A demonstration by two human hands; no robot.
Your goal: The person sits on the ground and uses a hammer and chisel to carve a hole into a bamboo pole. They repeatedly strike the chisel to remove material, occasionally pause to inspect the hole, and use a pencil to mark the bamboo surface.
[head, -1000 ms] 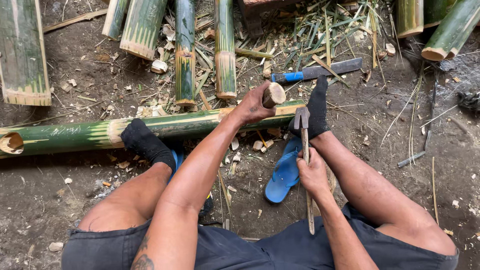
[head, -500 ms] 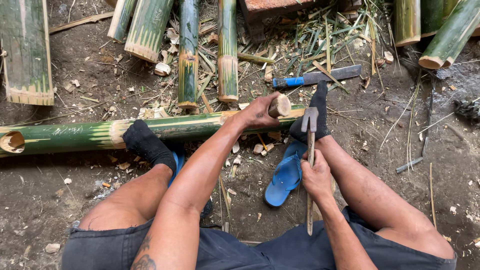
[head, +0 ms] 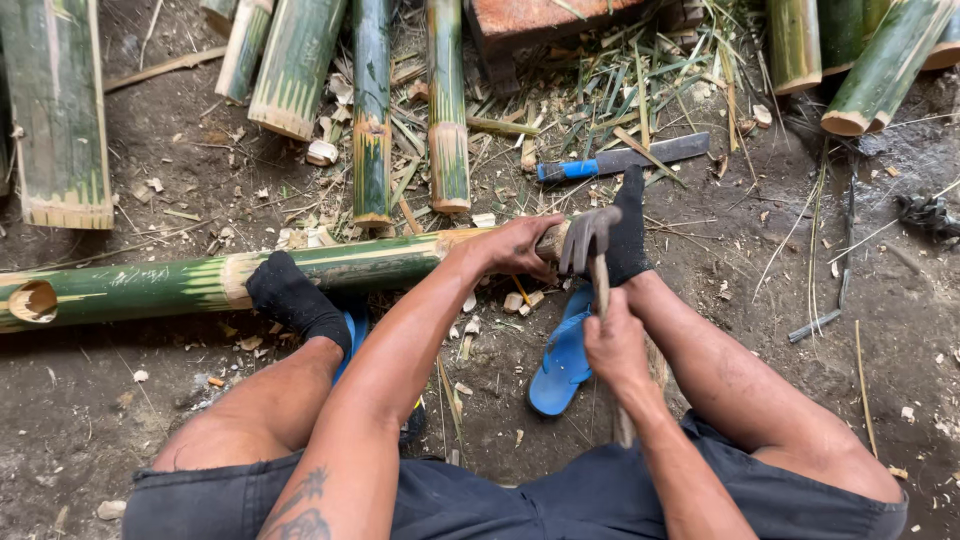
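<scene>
The left hand (head: 520,248) is closed around the cut end of the long green bamboo pole (head: 180,285) lying across the dirt, while at its 4 o'clock the right hand (head: 615,345) grips a hammer (head: 590,232) handle tightly

Bamboo pole (head: 170,285) under my feet: green with pale yellowish bands and streaks. My socks (head: 295,298): black. Sandal (head: 563,355): bright blue. Knife (head: 620,158) on the ground: blue handle, grey blade. Hammer (head: 590,235) head: dull grey. My shorts (head: 520,500): dark navy. Brick (head: 560,20): reddish-orange.
</scene>
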